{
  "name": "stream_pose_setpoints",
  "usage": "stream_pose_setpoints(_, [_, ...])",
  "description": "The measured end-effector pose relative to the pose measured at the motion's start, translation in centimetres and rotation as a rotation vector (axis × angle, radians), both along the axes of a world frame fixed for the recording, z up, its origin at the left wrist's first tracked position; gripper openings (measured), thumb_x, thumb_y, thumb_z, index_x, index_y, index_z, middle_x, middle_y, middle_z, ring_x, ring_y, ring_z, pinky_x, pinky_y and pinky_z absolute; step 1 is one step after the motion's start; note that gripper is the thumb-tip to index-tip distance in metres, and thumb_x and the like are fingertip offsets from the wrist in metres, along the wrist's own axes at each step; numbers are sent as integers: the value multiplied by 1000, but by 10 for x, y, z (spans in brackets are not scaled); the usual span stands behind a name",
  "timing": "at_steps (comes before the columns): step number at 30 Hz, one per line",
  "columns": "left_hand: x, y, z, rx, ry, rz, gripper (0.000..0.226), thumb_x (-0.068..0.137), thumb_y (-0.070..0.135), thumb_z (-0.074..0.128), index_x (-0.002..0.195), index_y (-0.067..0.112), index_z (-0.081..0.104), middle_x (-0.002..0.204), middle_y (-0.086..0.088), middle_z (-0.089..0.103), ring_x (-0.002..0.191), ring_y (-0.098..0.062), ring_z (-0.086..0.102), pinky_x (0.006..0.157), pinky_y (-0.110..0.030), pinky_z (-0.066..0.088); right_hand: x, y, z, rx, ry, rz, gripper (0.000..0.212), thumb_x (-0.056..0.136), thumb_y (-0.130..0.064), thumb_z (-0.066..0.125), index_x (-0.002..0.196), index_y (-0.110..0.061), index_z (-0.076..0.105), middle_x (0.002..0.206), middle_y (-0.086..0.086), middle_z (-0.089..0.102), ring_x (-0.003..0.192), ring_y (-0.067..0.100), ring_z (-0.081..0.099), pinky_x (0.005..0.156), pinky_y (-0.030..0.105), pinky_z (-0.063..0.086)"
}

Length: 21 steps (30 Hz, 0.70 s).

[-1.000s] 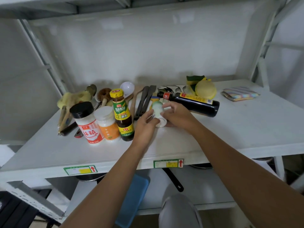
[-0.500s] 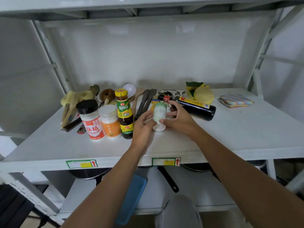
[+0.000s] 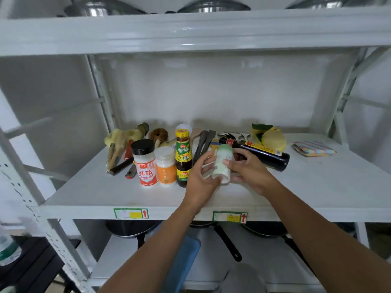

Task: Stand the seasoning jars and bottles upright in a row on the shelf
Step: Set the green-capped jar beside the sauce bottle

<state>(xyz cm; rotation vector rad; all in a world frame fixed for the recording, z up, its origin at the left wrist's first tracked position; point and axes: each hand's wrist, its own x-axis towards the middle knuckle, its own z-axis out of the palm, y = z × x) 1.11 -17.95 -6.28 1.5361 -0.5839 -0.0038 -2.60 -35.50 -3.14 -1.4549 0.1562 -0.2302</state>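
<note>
a small pale green and white plastic jar (image 3: 222, 163) is held in both hands over the middle of the white metal shelf (image 3: 88, 193), tilted with its rounded green end pointing away and its white end toward the near edge. the left hand (image 3: 201, 178) wraps it from the left, and the right hand (image 3: 249, 170) grips it from the right with the thumb across its label. just left of it three containers stand upright in a row: a dark sauce bottle with a yellow cap (image 3: 183, 157), a clear jar with an orange label and white lid (image 3: 165, 166), and a white jar with a red label and black lid (image 3: 145, 162). behind the right hand a tall dark bottle with a red neck band (image 3: 262, 153) lies on its side. further back lie black spatulas (image 3: 204, 142) and a yellow sponge (image 3: 273, 139).
</note>
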Motion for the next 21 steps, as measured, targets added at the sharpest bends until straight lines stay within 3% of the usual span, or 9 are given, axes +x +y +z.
stream_pose_setpoints(4, [-6,3,4,27,-41,-52,79,82,-13,65,149,26,50,136,4,63,129,-9,59,109,-37,54,0,8,-4,18,8,-33,68,87,-15,82,147,-16,49,119,14,73,96,32,79,77,50,64])
stream_pose_setpoints(9, [-6,6,4,7,-71,-71,78,86,-21,51,150,24,52,145,3,60,134,-12,58,109,-34,53,0,19,5,-73,0,-98,64,85,-22,85,137,-20,48,111,10,71,86,21,78,59,32,61])
stream_pose_setpoints(11, [-5,7,6,4,-78,-71,76,88,-21,50,150,23,51,147,5,58,133,-11,58,108,-30,53,3,22,7,-94,-14,-124,65,82,-23,88,134,-21,48,112,13,70,89,23,77,60,33,62])
stream_pose_setpoints(17, [0,8,6,31,-60,-21,66,92,-12,59,151,15,47,138,5,60,126,-8,60,100,-19,54,10,25,6,-107,-62,-142,66,79,-15,89,133,-28,54,121,16,69,103,31,75,83,53,64])
stream_pose_setpoints(19, [-1,8,2,73,-36,0,62,94,-2,68,149,16,47,130,6,60,124,-12,60,104,-25,53,9,28,6,-112,-74,-112,64,81,-10,87,133,-27,54,125,15,68,105,30,73,82,49,64])
stream_pose_setpoints(21, [-1,9,-4,119,-27,10,62,93,4,72,149,17,47,129,5,60,124,-12,58,104,-23,50,8,30,6,-101,-78,-81,62,83,-5,84,135,-23,54,126,14,68,107,29,73,80,45,64])
